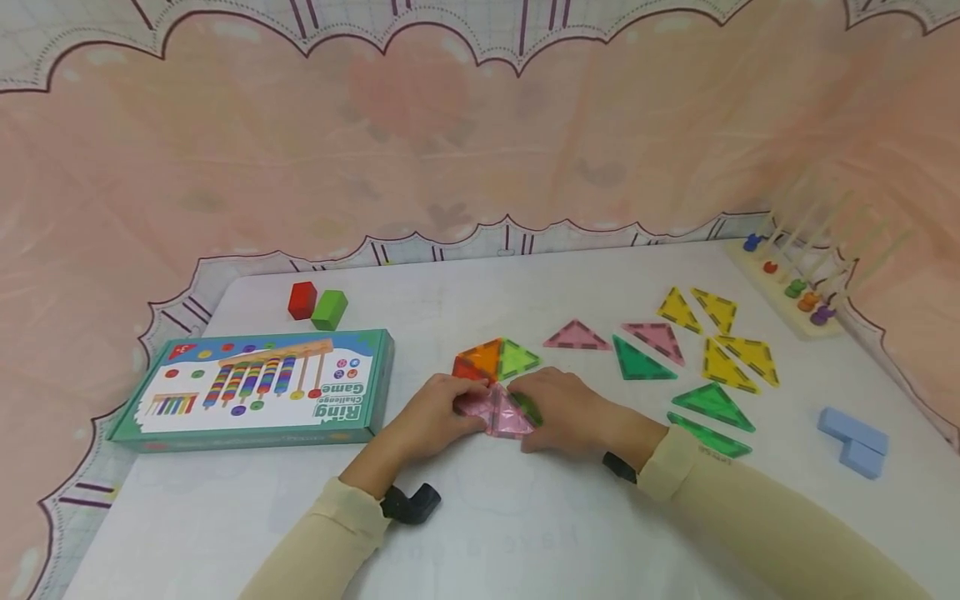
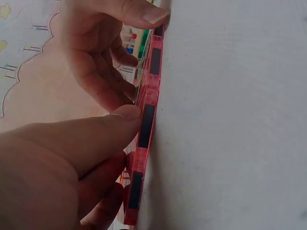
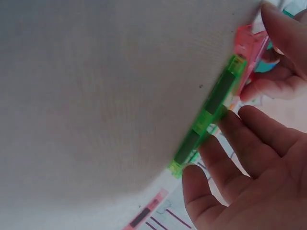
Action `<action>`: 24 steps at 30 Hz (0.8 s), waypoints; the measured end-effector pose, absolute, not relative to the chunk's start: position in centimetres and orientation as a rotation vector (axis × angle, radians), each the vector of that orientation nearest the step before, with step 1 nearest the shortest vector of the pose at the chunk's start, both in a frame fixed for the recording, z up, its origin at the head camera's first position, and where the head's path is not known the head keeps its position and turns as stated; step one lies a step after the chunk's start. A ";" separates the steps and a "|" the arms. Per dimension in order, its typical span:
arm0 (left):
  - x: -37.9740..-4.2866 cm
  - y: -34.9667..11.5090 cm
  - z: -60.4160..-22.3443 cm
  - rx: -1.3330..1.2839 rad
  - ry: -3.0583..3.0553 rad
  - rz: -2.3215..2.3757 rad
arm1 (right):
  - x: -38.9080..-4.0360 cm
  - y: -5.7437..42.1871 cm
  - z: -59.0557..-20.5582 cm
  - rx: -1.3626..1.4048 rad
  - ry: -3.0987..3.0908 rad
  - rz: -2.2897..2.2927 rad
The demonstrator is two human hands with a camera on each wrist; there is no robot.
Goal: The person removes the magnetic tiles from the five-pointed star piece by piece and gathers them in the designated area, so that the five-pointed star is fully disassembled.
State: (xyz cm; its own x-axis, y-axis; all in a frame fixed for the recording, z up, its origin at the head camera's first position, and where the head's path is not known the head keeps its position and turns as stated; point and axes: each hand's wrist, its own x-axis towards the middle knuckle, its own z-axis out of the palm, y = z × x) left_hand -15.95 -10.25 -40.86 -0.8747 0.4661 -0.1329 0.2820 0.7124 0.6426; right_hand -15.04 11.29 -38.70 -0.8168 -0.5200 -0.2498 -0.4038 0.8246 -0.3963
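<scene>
Translucent pink triangular magnetic tiles point(image 1: 507, 414) lie side by side between both hands. My left hand point(image 1: 438, 414) grips the left one, its thumb on the near edge and fingers curled behind, as the left wrist view shows. My right hand point(image 1: 566, 412) curls round the right side, holding a light green triangular magnetic tile point(image 3: 206, 117) set against the pink ones. Its thumb is close to the pink corner in the left wrist view. Just beyond the hands lie an orange tile point(image 1: 480, 358), a red-orange tile point(image 1: 468, 368) partly hidden by the left fingers, and another light green tile point(image 1: 517, 358).
Loose pink point(image 1: 577, 335), dark green point(image 1: 712, 406) and yellow tiles point(image 1: 726, 365) lie to the right. A ring game box point(image 1: 255, 392), a red block point(image 1: 302, 301) and a green block point(image 1: 329, 310) sit left. Blue blocks point(image 1: 855, 440) and a pegged board point(image 1: 787, 292) stand far right.
</scene>
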 end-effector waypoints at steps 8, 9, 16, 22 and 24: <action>-16.0 -10.2 -40.7 0.613 2.634 0.965 | -15.6 11.1 -39.0 -0.743 2.673 -0.421; -16.0 -10.2 -40.7 0.614 2.635 0.967 | -15.7 11.1 -39.0 -0.752 2.676 -0.418; -16.1 -10.2 -40.7 0.610 2.627 0.973 | -15.8 11.8 -39.0 -0.728 2.659 -0.488; -16.0 -10.1 -40.6 0.592 2.632 0.972 | -15.8 12.2 -38.6 -0.588 2.540 -0.651; -16.0 -10.1 -40.6 0.588 2.632 0.973 | -15.9 12.3 -38.5 -0.540 2.498 -0.699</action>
